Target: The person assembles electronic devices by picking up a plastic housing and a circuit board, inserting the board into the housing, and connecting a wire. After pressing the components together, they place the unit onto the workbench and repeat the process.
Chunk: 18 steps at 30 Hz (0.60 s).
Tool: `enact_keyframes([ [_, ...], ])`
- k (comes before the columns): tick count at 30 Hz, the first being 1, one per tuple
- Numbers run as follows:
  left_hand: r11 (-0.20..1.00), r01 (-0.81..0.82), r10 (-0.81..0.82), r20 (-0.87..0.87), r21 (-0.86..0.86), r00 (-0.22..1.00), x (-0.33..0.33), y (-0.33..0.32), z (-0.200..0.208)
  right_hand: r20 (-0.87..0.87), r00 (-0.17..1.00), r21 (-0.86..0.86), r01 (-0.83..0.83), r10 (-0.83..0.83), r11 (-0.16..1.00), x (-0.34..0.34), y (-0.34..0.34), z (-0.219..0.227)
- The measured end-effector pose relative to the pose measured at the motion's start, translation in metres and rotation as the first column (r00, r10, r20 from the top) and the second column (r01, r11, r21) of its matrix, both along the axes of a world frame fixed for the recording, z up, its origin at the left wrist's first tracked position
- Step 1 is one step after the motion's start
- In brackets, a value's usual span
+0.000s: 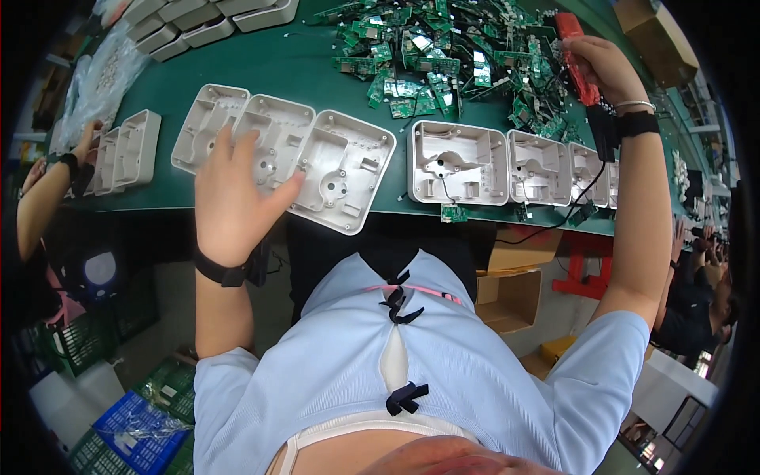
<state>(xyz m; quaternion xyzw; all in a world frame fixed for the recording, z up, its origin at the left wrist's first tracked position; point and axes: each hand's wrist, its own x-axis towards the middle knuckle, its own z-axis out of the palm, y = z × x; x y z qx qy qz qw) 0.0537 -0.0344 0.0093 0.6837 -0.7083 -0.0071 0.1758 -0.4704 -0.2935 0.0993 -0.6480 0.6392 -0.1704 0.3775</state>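
My left hand (233, 198) is spread over white plastic housings, fingers apart and gripping nothing. Its fingertips are over the middle housing (297, 119), and the thumb is beside the near-right housing (348, 154); another housing (226, 103) lies to the left. All three are open side up, with ribs and posts inside. At the far right, the fingers of my right hand (606, 67) are closed together at a crumpled-looking red thing (568, 28). What is between those fingertips is too small to tell.
Green circuit boards (427, 63) are heaped at the back. To the right runs a row of housings, the first one (459, 138) with a wired board (454, 213) hanging over the table edge. Stacked housings (210, 32) stand back left. Another person's hand (87, 142) is at the left.
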Motion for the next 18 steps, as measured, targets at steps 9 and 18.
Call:
enact_keyframes([
  [9,0.914,0.338,-0.358,-0.055,-0.223,0.932,-0.037,0.04,-0.002,-0.087,0.989,-0.402,0.074,-0.119,0.913,0.051,-0.016,0.052],
  [18,0.89,0.411,-0.41,0.047,-0.197,0.911,-0.064,0.047,-0.031,0.808,0.533,0.09,0.311,-0.252,0.946,0.11,0.013,0.063],
])
